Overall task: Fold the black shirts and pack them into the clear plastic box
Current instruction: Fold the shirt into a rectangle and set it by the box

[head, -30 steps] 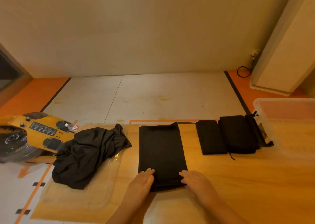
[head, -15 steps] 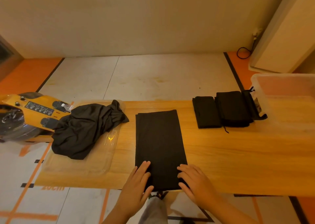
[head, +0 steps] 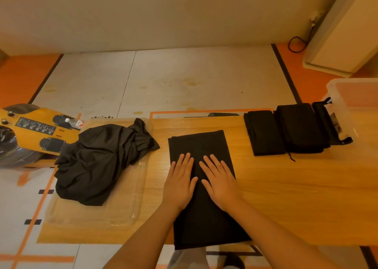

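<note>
Table (head: 296, 197) of pale wood fills most of my view. On its middle lies a long folded black shirt (head: 199, 144), its near end reaching just past the table's edge. To the left I see a crumpled black shirt (head: 98, 160) heaped on a clear tray (head: 126, 213). At the far right, folded shirts (head: 286, 129) sit just beside the clear box (head: 351, 84). My left hand (head: 181, 185) and right hand (head: 221, 185) press flat on the long shirt, fingers straight, gripping nothing.
</note>
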